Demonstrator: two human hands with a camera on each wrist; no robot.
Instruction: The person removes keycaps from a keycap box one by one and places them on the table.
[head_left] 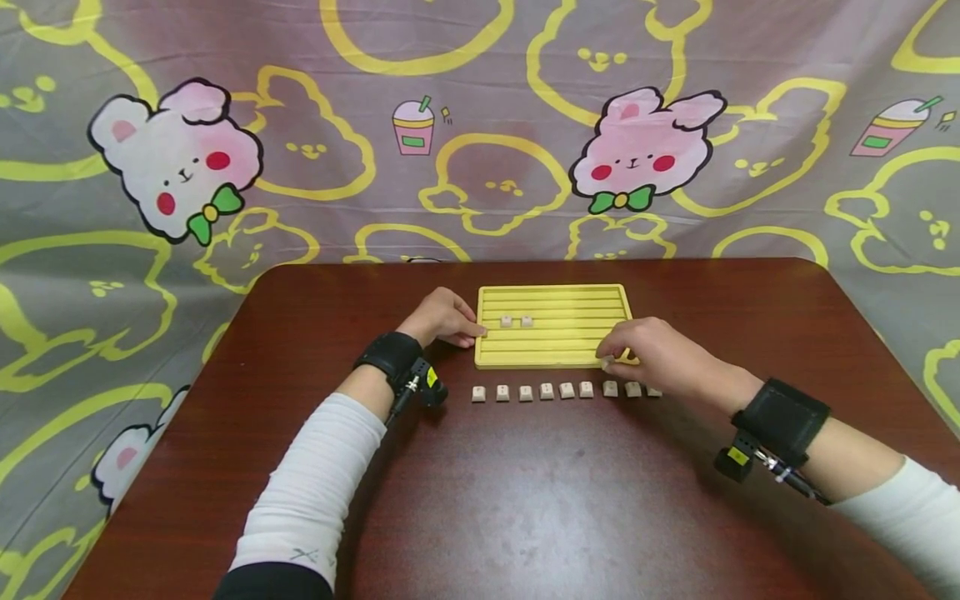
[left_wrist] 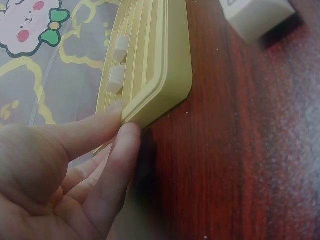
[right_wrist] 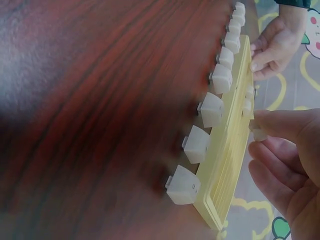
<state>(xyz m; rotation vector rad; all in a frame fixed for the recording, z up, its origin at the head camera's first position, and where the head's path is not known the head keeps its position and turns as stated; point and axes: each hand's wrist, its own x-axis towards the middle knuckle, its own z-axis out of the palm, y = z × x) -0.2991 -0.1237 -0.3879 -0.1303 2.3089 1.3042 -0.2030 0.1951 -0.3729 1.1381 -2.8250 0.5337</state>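
A yellow ridged tray (head_left: pixel 573 325) lies on the table, and two white keycaps, one left (head_left: pixel 506 322) and one right (head_left: pixel 527 322), sit in one of its grooves. My left hand (head_left: pixel 444 318) pinches the tray's left edge between thumb and finger, as the left wrist view shows up close. Over the front right part of the tray, my right hand (head_left: pixel 654 354) holds a small white keycap (right_wrist: pixel 259 133) between thumb and fingertip. A row of several white keycaps (head_left: pixel 547 391) stands along the tray's front side; the right end of this row is partly hidden by the right hand.
The dark brown wooden table (head_left: pixel 480 500) stretches in front of the tray towards me. Behind it hangs a cloth (head_left: pixel 480 100) printed with cartoon rabbits and yellow outlines. Each wrist wears a black strap with a small camera, the left camera (head_left: pixel 432 385) and the right camera (head_left: pixel 735 461).
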